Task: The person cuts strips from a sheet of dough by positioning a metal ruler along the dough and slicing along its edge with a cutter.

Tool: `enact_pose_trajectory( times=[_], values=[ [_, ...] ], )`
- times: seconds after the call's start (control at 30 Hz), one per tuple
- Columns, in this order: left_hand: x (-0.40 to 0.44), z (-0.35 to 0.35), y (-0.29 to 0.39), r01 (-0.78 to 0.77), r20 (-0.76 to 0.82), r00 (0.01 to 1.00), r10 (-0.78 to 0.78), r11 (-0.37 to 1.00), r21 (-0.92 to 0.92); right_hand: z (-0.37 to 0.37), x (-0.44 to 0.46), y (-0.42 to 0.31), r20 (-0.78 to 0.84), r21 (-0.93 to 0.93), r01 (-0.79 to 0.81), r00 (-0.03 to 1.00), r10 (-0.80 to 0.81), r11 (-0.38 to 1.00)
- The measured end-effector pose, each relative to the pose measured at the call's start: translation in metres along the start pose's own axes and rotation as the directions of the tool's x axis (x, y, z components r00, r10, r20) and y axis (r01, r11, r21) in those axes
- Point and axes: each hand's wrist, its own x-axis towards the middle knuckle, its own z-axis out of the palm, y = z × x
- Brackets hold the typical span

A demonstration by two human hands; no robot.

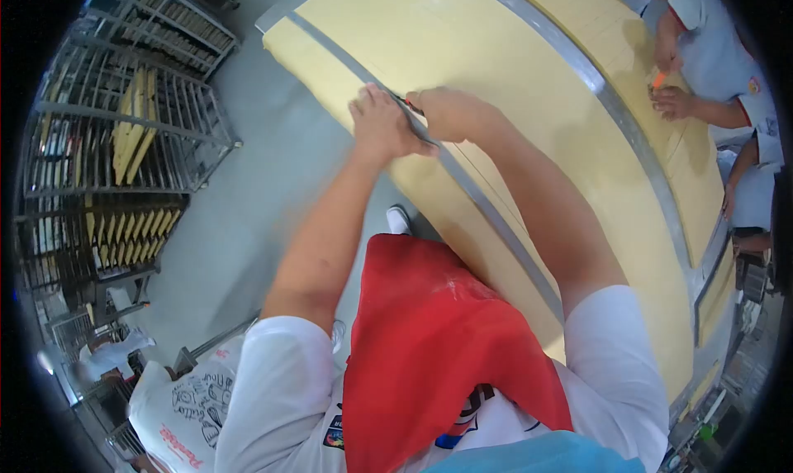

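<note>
A large pale-yellow sheet [512, 68], which looks like dough or cloth, covers the long table and hangs over its near edge. Along that side runs a grey metal strip [487, 204]. My left hand [382, 128] lies across the strip, thumb spread away from the fingers, pressing down. Just right of it, my right hand [454, 116] is closed around a small tool [409, 102] with a red and dark end. Most of the tool is hidden in the fist. A thin line [496, 175] in the sheet runs beside the strip.
Metal racks [124, 134] holding yellow boards stand at left on the grey floor [248, 142]. A second metal strip [595, 76] crosses the table. At far right, co-workers' hands [673, 103] hold something orange [658, 80]. Another person [194, 407] is at lower left.
</note>
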Motion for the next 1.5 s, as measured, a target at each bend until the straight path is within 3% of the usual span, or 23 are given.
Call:
enact_pose_trajectory(
  times=[0.07, 0.27, 0.47, 0.53, 0.67, 0.8, 0.97, 1.03, 1.17, 1.23, 1.37, 1.43, 1.5],
  values=[
    [-0.019, 0.0, 0.027, 0.038, 0.074, 0.997, -0.038, 0.999, -0.004, 0.003, -0.003, -0.002, 0.034, 0.042, -0.035, 0.999, 0.033, 0.999],
    [-0.024, 0.006, 0.036, 0.029, 0.035, 0.999, -0.028, 1.0, -0.005, 0.008, -0.04, -0.004, 0.045, 0.062, -0.071, 0.997, 0.069, 0.996],
    [-0.016, -0.005, 0.048, 0.075, 0.153, 0.985, -0.081, 0.996, 0.044, 0.022, -0.161, 0.0, 0.081, 0.072, -0.186, 0.98, 0.18, 0.98],
    [-0.016, -0.009, 0.049, 0.054, 0.185, 0.981, -0.065, 0.997, 0.063, 0.01, -0.206, -0.014, 0.213, 0.031, -0.284, 0.939, 0.271, 0.958],
    [-0.014, -0.009, 0.046, 0.007, 0.199, 0.98, -0.025, 0.996, 0.088, 0.019, -0.241, -0.015, 0.198, 0.001, -0.347, 0.92, 0.34, 0.938],
    [-0.038, -0.004, 0.067, -0.081, 0.214, 0.975, 0.059, 0.992, 0.096, 0.018, -0.234, -0.008, 0.14, 0.01, -0.277, 0.952, 0.273, 0.961],
    [-0.081, 0.005, 0.124, -0.038, 0.27, 0.963, 0.017, 0.997, 0.073, 0.026, -0.245, -0.013, 0.124, 0.007, -0.29, 0.95, 0.287, 0.957],
    [-0.083, 0.001, 0.132, -0.01, 0.222, 0.975, -0.008, 0.997, 0.077, 0.031, -0.252, -0.009, 0.119, 0.037, -0.255, 0.961, 0.249, 0.966],
    [-0.075, 0.004, 0.138, 0.047, 0.311, 0.948, -0.068, 0.996, 0.076, 0.046, -0.325, -0.001, 0.099, 0.106, -0.26, 0.963, 0.25, 0.96],
    [-0.072, 0.01, 0.137, 0.057, 0.31, 0.947, -0.083, 0.994, 0.092, 0.044, -0.368, -0.006, 0.198, 0.058, -0.407, 0.9, 0.389, 0.912],
    [-0.052, 0.023, 0.126, 0.013, 0.357, 0.932, -0.068, 0.988, 0.153, 0.06, -0.413, 0.001, 0.154, 0.052, -0.389, 0.913, 0.377, 0.92],
    [-0.064, 0.017, 0.144, -0.019, 0.396, 0.917, -0.04, 0.989, 0.146, 0.063, -0.415, 0.011, -0.009, 0.134, -0.204, 0.978, 0.207, 0.97],
    [-0.102, 0.018, 0.171, -0.082, 0.367, 0.93, -0.022, 0.961, 0.263, 0.072, -0.411, 0.017, -0.018, 0.087, -0.204, 0.978, 0.206, 0.975]
  ],
)
